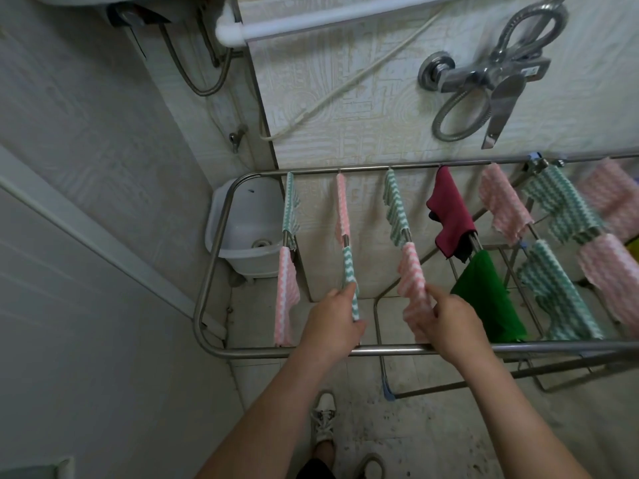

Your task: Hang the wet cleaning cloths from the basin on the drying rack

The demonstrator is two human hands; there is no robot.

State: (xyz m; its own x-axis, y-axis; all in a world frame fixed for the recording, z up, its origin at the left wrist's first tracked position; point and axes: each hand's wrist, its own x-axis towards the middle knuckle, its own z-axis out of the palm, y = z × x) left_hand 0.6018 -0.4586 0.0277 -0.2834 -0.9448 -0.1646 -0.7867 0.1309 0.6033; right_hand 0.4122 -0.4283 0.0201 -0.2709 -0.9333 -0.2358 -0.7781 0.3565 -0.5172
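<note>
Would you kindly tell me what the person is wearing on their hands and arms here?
Nothing shows on either. The left hand and right hand are ungloved, with no ring, watch or bracelet visible. Both forearms are bare, with no sleeve in sight down to the picture's bottom edge.

My fingers half lost in cloth, and a rack running out of frame.

The fingers of my left hand vanish behind the green-striped cloth it pinches. My right hand buries its fingertips in a pink-striped cloth. The drying rack is cut by the right edge, its far cloths blurred. A rail partly hides the basin. A yellow scrap is too cropped to name.
</note>
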